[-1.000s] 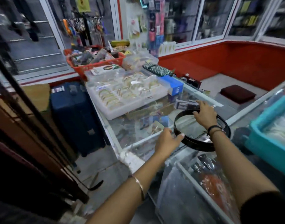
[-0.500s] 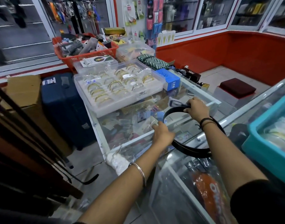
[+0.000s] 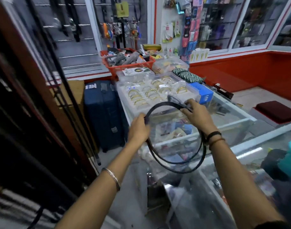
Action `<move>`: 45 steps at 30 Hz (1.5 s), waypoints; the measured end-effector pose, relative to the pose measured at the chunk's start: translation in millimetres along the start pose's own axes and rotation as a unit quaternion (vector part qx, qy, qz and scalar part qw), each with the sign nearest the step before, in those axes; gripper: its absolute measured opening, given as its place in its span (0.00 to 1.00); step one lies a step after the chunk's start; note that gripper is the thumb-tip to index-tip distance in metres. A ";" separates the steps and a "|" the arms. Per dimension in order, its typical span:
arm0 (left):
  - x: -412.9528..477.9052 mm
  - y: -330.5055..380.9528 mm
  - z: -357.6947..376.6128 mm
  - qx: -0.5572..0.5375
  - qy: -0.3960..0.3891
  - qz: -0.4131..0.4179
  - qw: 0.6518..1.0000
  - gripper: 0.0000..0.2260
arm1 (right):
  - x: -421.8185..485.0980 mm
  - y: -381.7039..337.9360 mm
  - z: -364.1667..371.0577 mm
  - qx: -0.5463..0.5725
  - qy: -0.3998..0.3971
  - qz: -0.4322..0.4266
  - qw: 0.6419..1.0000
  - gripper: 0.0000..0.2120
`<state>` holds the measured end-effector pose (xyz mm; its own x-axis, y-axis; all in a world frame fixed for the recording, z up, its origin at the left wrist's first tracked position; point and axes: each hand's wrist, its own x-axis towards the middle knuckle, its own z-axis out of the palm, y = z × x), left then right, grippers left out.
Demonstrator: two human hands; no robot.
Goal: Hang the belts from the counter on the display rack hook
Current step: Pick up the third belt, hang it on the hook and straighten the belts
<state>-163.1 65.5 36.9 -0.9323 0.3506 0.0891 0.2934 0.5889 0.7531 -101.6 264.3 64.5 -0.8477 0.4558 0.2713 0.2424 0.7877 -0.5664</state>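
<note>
Head view: the left hand (image 3: 139,128) is closed around the left side of a coiled black belt (image 3: 177,162), and the right hand (image 3: 196,115) pinches the belt's upper end between thumb and fingers, so the loop hangs in the air above the glass counter (image 3: 237,116), clear of its surface. Judged from this view, pickup of this belt is complete. Hanging it remains, probably among the dark belts on the wall rack (image 3: 70,27) at upper left; no specific hook can be identified.

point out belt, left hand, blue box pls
belt (image 3: 166,160): head view, on the lower arc of the loop.
left hand (image 3: 139,130): head view, back of the hand.
blue box (image 3: 201,93): head view, on its top face.
</note>
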 end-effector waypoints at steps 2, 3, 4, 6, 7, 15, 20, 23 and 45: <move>-14.7 -14.3 -35.2 0.012 0.048 -0.002 0.999 0.03 | -14.9 -39.3 5.4 0.070 -0.013 -0.033 0.997 0.13; -22.3 -21.6 -51.3 0.027 0.069 -0.001 0.997 0.03 | -23.1 -58.8 7.9 0.098 -0.020 -0.050 0.994 0.13; -30.5 -29.4 -67.7 0.045 0.090 0.001 0.995 0.04 | -30.7 -78.2 11.4 0.122 -0.024 -0.071 0.990 0.13; -46.1 -43.8 -98.4 0.070 0.128 0.000 0.989 0.07 | -45.6 -116.0 18.3 0.158 -0.032 -0.100 0.982 0.14; -54.5 -49.5 -113.5 0.077 0.144 -0.003 0.987 0.08 | -53.9 -134.0 21.0 0.176 -0.038 -0.108 0.978 0.14; -135.4 -61.2 -248.9 0.159 0.297 -0.039 0.941 0.08 | -112.7 -267.4 28.4 0.351 -0.019 -0.201 0.914 0.10; -159.8 -26.2 -306.0 -0.073 0.315 0.120 0.939 0.07 | -135.3 -330.4 28.8 0.420 0.030 -0.278 0.864 0.18; -169.1 4.5 -330.4 -0.240 0.296 0.182 0.906 0.08 | -143.6 -361.9 28.4 0.453 0.062 -0.311 0.834 0.22; -134.3 95.8 -472.0 -0.236 0.414 0.370 0.797 0.14 | -97.6 -530.3 -36.8 0.560 0.250 -0.380 0.693 0.22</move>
<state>-109.6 -268.9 404.7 -0.4187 -0.2423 0.8752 0.8976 0.0359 0.4393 -130.0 -182.6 367.0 -0.1924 0.3939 0.8988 -0.9390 0.1920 -0.2852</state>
